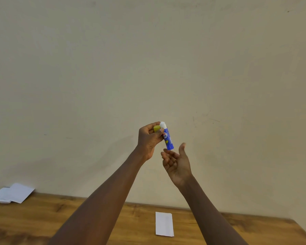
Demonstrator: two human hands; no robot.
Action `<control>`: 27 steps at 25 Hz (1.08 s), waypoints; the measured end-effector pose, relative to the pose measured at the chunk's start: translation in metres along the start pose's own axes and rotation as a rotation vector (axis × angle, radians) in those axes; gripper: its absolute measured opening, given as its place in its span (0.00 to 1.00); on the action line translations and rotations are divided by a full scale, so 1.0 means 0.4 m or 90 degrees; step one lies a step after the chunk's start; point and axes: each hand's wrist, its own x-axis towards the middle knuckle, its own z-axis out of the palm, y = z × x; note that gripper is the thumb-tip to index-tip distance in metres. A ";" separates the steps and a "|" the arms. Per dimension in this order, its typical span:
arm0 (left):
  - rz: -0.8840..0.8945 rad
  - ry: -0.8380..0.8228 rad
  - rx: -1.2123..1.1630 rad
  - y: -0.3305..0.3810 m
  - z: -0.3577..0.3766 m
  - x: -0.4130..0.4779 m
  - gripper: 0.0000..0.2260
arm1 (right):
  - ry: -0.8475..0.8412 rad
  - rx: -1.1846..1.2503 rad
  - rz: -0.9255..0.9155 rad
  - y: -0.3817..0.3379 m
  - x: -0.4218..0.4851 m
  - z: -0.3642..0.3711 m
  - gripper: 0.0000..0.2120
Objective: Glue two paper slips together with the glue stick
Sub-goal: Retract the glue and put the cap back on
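My left hand (148, 140) is raised in front of the wall and grips a blue glue stick (168, 140) upright, its white glue tip exposed at the top. The yellow-green cap (156, 129) sits in the same hand, behind the fingers. My right hand (177, 163) is just below and to the right of the stick's base, palm up with fingers spread, holding nothing. A white paper slip (164, 224) lies flat on the wooden table (42, 218), below the hands.
More white papers (11, 193) lie at the table's far left against the beige wall. The table's back edge meets the wall; its right corner shows at the lower right.
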 end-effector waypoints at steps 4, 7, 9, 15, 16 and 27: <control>-0.001 0.001 0.019 0.002 0.002 0.004 0.15 | -0.009 0.057 -0.020 0.000 -0.002 0.010 0.09; -0.002 -0.001 0.029 0.000 0.008 -0.002 0.15 | 0.002 0.042 -0.102 0.017 0.002 0.009 0.05; -0.001 -0.001 0.027 -0.002 0.009 -0.004 0.15 | 0.005 0.020 -0.130 0.020 0.002 0.008 0.07; -0.008 0.001 0.020 -0.005 0.001 -0.002 0.16 | -0.022 -0.053 0.041 -0.018 0.002 0.007 0.23; -0.010 0.001 0.018 -0.007 0.002 -0.002 0.16 | -0.014 -0.036 0.022 -0.011 0.004 0.007 0.19; -0.014 0.029 0.055 -0.020 0.007 -0.009 0.16 | 0.191 -0.351 -0.332 0.034 0.006 0.019 0.12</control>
